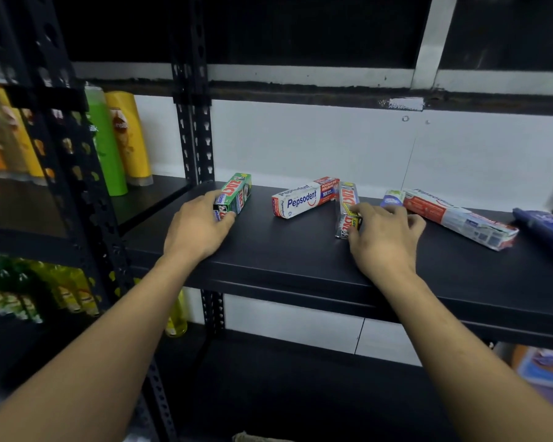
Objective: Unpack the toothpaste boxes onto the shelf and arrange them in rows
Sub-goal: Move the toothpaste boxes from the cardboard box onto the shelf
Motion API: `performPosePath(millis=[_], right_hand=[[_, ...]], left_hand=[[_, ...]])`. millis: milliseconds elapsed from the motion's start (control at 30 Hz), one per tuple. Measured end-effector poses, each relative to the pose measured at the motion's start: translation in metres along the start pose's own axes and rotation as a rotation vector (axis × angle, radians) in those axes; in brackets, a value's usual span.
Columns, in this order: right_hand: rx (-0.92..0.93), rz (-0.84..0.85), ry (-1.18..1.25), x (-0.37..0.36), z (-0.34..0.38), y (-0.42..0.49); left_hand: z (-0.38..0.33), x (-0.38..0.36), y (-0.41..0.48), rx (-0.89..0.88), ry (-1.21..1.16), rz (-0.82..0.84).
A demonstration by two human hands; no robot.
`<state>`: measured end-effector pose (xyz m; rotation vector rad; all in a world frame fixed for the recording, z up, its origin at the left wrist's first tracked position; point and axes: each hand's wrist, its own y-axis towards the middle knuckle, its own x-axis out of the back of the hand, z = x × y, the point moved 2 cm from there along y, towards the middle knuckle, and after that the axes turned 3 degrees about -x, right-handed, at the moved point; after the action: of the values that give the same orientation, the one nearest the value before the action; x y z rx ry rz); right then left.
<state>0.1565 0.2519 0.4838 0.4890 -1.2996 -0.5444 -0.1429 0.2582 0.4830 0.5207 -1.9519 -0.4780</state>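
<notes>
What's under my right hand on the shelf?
The right hand grips the near end of a silver toothpaste box lying on the black shelf. Its fingers cover that end.

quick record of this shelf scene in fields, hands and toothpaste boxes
left grip: holds near end of green box
right grip: pinches near end of silver box
loose boxes: white Pepsodent box between the held boxes; long Pepsodent box at right
surface: black shelf
rows: none yet, boxes lie at mixed angles
</notes>
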Motion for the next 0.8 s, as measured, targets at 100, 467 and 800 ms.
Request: performPosePath(millis=[100, 467, 800], right_hand=[[0.018, -0.002, 0.009, 0.003, 0.001, -0.003], [0.152, -0.152, 0.186, 0.034, -0.002, -0.065], [0.300, -0.050, 0.183, 0.044, -0.023, -0.165]], left_hand=[[-0.001, 0.005, -0.005, -0.021, -0.019, -0.072], [-0.056, 0.030, -0.072, -0.219, 0.035, -0.125], [-0.104, 0.014, -0.171, -0.463, 0.037, -0.002]])
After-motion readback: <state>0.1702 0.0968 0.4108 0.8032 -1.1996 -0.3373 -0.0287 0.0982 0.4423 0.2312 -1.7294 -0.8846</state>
